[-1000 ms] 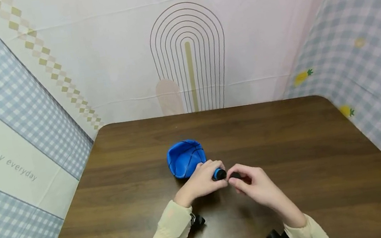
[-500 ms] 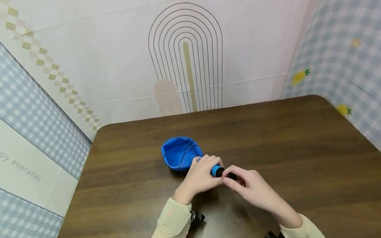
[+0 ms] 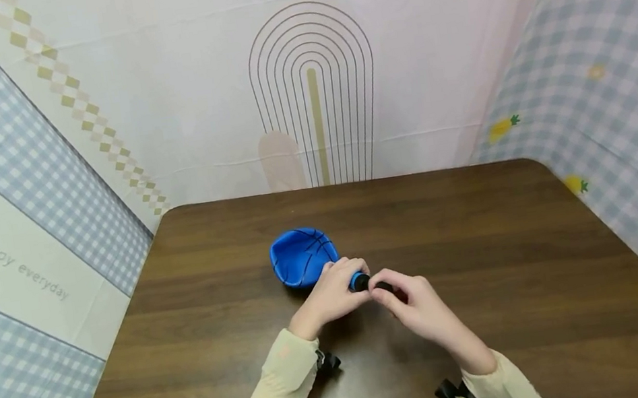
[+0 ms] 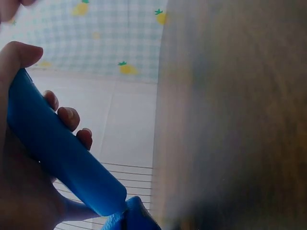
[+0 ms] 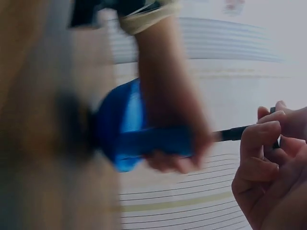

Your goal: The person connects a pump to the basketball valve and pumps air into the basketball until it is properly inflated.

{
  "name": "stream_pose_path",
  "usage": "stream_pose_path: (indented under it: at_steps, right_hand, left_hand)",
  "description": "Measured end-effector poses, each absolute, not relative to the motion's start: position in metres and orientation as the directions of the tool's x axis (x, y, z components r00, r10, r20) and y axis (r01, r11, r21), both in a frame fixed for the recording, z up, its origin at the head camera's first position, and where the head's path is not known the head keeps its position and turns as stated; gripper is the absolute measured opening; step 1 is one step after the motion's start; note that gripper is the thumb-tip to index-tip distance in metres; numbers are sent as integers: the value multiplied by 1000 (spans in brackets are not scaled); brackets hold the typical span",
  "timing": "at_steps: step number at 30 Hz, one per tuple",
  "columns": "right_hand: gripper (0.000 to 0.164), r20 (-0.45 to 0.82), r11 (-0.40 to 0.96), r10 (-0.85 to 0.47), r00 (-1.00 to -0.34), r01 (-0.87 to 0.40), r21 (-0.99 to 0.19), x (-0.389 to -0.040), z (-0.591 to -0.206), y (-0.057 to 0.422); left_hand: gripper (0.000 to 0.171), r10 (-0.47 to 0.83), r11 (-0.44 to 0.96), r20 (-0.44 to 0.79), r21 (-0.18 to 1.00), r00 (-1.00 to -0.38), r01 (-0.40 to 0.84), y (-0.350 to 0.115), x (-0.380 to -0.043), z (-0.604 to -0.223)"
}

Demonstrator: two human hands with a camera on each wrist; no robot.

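Observation:
A blue ball (image 3: pixel 301 257) with black seam lines, caved in like a bowl, sits on the table just beyond my left hand. My left hand (image 3: pixel 334 290) grips the blue barrel of a hand pump (image 4: pixel 62 139), fingers wrapped around it. The barrel's lower end meets the ball in the left wrist view. From the upper end, a black rod (image 5: pixel 232 134) runs toward my right hand (image 3: pixel 416 301). Thumb and fingers of that hand hold the pump's black handle (image 3: pixel 383 286), which they partly hide. The pump slants down toward the ball.
The brown wooden table (image 3: pixel 483 237) reaches back to a pale wall cloth (image 3: pixel 190 108) with printed arches. Checked cloths hang at both sides. Black straps with small devices (image 3: pixel 328 363) sit at both wrists.
The ball has shifted slightly back and to the left, its hollow tilting a little. Both hands and the pump have moved the same way, the right hand still on the handle.

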State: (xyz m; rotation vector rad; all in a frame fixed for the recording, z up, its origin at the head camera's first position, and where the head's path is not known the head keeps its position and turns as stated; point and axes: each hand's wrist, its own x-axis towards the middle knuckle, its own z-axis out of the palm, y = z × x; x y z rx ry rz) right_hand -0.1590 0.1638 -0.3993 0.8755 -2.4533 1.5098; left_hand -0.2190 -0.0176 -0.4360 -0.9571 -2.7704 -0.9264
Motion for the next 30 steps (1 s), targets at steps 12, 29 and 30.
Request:
stream_pose_path:
  at_steps: [12,29,30]
  right_hand:
    - [4,370,463,-428,-825,-552,-694,-150,-402,162]
    - [4,502,401,-453,-737,-671,-624,-162,-402,155]
    - [4,480,413,-458,-748,-657,-631,-165,-407,155]
  left_hand:
    - [26,610,655,252,374,-751,657,-23,-217,-437]
    - [23,582,648,310,380,-751,659,-30,-220,-428]
    - [25,594,655,300,358,-746,666,-29,-219,-428]
